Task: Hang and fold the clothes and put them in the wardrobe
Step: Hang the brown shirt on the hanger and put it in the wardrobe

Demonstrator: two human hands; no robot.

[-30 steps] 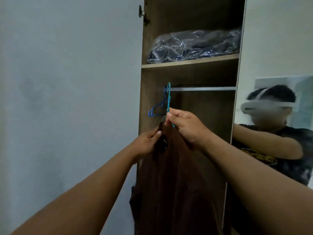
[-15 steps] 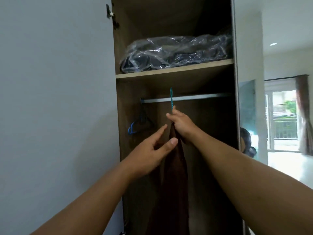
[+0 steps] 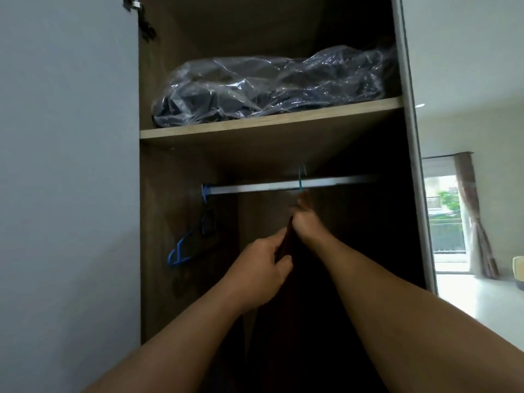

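A dark brown garment [image 3: 286, 321] hangs from a teal hanger [image 3: 300, 178] whose hook sits over the metal rail [image 3: 326, 183] inside the open wardrobe. My right hand [image 3: 304, 219] grips the hanger's neck just under the rail. My left hand [image 3: 266, 268] pinches the garment's upper edge a little lower and to the left. Most of the hanger is hidden by my right hand and the cloth.
A blue empty hanger [image 3: 192, 239] hangs at the rail's left end. A clear plastic bag of dark clothes [image 3: 269, 83] lies on the wooden shelf [image 3: 272, 120] above. The wardrobe door [image 3: 68, 165] stands open at left. A bright window with a curtain [image 3: 470, 217] is at right.
The view has tilted upward and moved closer to the wardrobe. The hanger's hook has gone up onto the rail with my right hand. My left hand has closed on the garment.
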